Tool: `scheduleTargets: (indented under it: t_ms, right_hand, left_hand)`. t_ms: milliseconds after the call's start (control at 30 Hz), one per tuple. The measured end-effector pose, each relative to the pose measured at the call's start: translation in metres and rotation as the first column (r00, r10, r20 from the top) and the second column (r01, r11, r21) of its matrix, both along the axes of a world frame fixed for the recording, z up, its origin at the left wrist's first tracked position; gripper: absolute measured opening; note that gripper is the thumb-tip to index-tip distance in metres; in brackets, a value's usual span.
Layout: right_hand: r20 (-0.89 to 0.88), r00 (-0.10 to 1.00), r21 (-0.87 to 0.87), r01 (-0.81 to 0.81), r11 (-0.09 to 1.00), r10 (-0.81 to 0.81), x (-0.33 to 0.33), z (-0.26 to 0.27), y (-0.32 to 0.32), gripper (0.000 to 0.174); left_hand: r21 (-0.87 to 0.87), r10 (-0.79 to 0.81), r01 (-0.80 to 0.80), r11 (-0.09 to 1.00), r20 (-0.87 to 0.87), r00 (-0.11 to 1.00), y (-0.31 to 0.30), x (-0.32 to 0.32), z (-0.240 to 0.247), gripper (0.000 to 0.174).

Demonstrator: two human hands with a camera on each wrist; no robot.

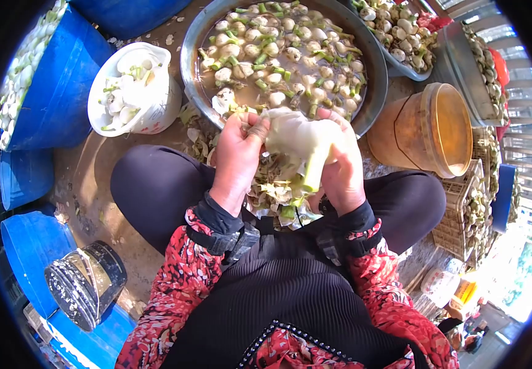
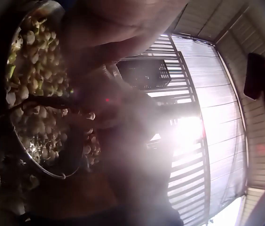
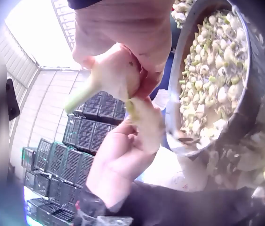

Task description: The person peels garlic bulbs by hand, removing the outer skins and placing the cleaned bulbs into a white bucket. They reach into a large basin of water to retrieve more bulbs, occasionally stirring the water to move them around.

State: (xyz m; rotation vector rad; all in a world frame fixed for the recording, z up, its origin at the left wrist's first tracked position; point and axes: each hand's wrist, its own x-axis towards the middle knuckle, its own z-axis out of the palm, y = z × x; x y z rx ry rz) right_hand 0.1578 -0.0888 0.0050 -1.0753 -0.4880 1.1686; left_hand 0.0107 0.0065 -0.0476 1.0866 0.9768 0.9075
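My right hand point(image 1: 343, 161) grips a pale bulb point(image 1: 306, 136) whose cut green stem points down toward my lap. My left hand point(image 1: 239, 154) pinches a thin whitish outer layer at the bulb's left side. In the right wrist view the bulb point(image 3: 117, 70) lies in the right hand point(image 3: 123, 28), its stem to the lower left, and the left hand point(image 3: 120, 160) holds a loose pale layer point(image 3: 147, 123) against it. The left wrist view is dark and glared; a hand point(image 2: 123, 23) shows at its top, what it holds cannot be made out.
A large metal basin point(image 1: 191, 74) of murky water and bulbs stands just beyond the hands. Left of it is a white bucket point(image 1: 166, 101) with pale bulbs; right, an orange bucket point(image 1: 401, 132). Peelings point(image 1: 272, 184) lie between the legs. Blue tubs point(image 1: 63, 80) stand at the left.
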Motion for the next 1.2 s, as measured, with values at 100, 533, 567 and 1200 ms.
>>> scheduleTargets:
  t_ms: [100, 533, 567, 1200]
  right_hand:
    - [-0.157, 0.988, 0.005, -0.005, 1.000, 0.006, 0.005, -0.007, 0.003, 0.060]
    - [-0.607, 0.795, 0.213, 0.171, 0.962, -0.007, 0.039, -0.044, -0.001, 0.049]
    - [-0.675, 0.737, 0.276, 0.224, 0.934, 0.023, 0.062, -0.041, -0.003, 0.053]
    - [0.800, 0.523, -0.582, 0.557, 0.592, 0.294, 0.123, -0.222, 0.113, 0.056]
  left_hand:
    - [-0.279, 0.003, 0.060, 0.959, 0.222, 0.975, 0.002, -0.005, 0.013, 0.012]
    - [-0.283, 0.218, -0.110, 0.953, 0.381, 0.898, 0.010, -0.011, 0.023, 0.015]
    - [-0.268, 0.221, -0.127, 0.955, 0.359, 0.907, 0.012, -0.013, 0.033, 0.015]
    - [0.223, -0.345, 0.621, 0.752, -0.669, 0.658, -0.005, -0.008, 0.017, 0.012]
